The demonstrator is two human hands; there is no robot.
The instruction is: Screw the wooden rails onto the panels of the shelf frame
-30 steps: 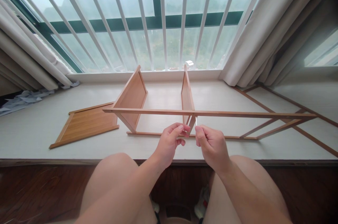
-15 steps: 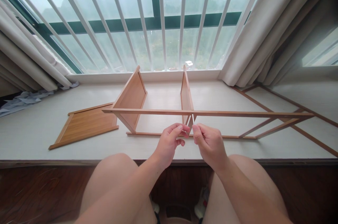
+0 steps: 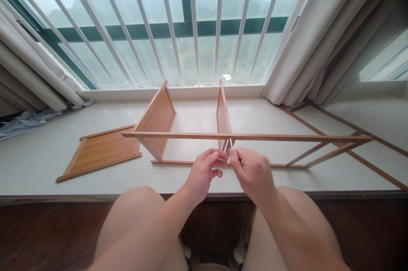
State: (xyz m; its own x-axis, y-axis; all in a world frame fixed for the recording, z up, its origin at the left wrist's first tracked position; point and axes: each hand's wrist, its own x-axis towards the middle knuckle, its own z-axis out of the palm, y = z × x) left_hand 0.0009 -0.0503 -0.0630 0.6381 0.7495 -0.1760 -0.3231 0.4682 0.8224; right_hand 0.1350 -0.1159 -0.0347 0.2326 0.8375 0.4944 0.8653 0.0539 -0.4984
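Observation:
My right hand (image 3: 253, 171) is closed round a thin metal rod (image 3: 231, 143). Its upper end meets the long front rail of a wooden frame (image 3: 274, 137), while the part inside my fist is hidden. Just left of it, my left hand (image 3: 204, 173) has loosely curled fingers beside the lower part of the middle panel, and I see nothing held in it. The wooden frame lies on its side. A middle wooden panel (image 3: 223, 111) and a left wooden panel (image 3: 157, 115) stand upright from it, reaching back toward the window.
A loose wooden panel (image 3: 106, 152) lies flat at the left on the white ledge (image 3: 188, 179). Another wooden frame (image 3: 346, 152) lies at the right, partly behind the first. White bars (image 3: 219, 28) cross the window, with curtains (image 3: 296, 49) on both sides.
The view has shifted slightly. My right hand has turned a little, and the metal rod now leans more to the left. My left hand has barely moved.

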